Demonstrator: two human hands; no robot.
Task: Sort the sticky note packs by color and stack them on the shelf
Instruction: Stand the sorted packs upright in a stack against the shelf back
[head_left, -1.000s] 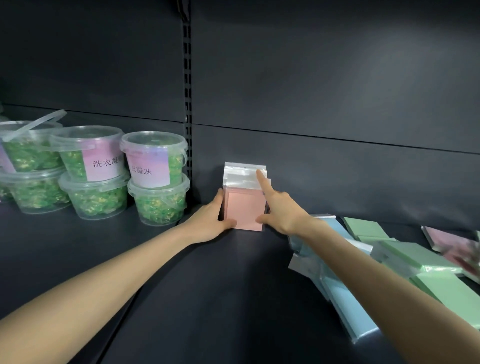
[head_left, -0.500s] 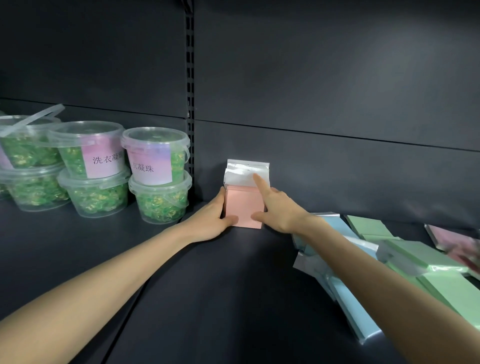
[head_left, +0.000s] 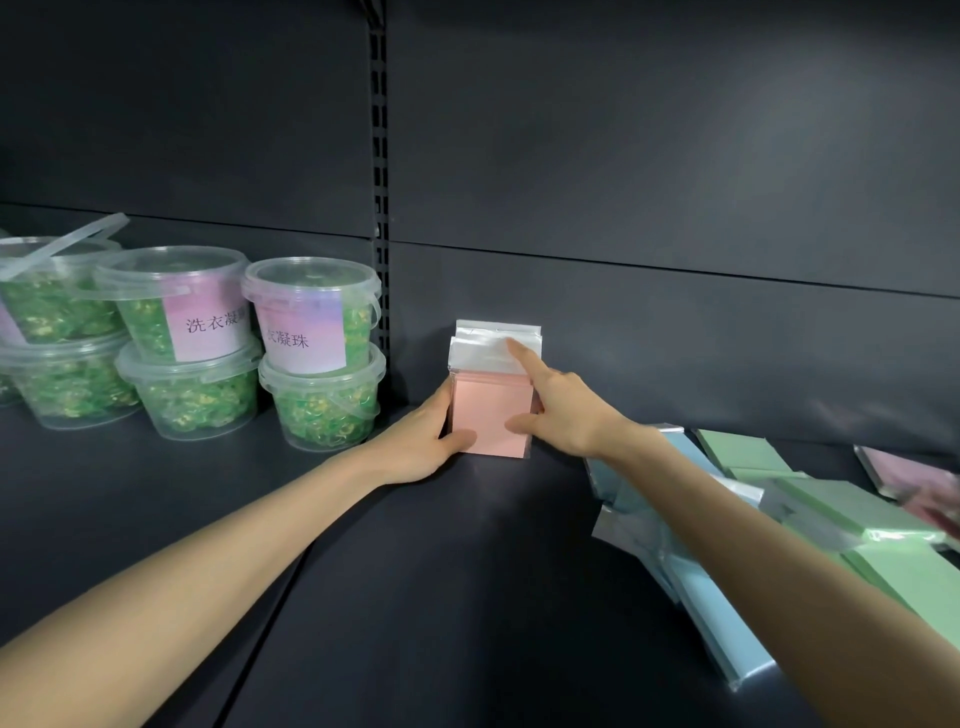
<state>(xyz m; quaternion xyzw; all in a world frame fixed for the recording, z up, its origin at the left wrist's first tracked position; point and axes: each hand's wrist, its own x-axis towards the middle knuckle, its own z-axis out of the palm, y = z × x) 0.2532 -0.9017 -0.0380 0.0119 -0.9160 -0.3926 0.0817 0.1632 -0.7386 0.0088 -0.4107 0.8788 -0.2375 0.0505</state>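
**Pink packs upright at the back of the shelf, steadied from both sides**

The pink sticky note packs stand on edge against the dark back panel of the shelf, just right of the slotted upright. More than one pack is there, one behind another, since the clear wrapper flaps at the top show as separate layers; how many cannot be told. The front face is plain pink with a silvery film flap above it.

The left hand cups the left edge of the packs, the thumb lying along the bottom front corner and the fingers hidden behind the side. The right hand is at the right edge: its index finger is stretched out and rests on the film flap near the top, the thumb presses flat on the pink face lower down, and the other fingers are curled in. Neither hand lifts the packs; they press in on them from both sides.

To the right, lying flat and loosely overlapped on the shelf, are blue packs, partly covered by the right forearm, and beyond them green packs. At the far right edge another pinkish pack lies flat, blurred.

To the left of the upright, well apart from the pink packs, clear lidded tubs of green contents stand two high, some with pale labels bearing printed characters.
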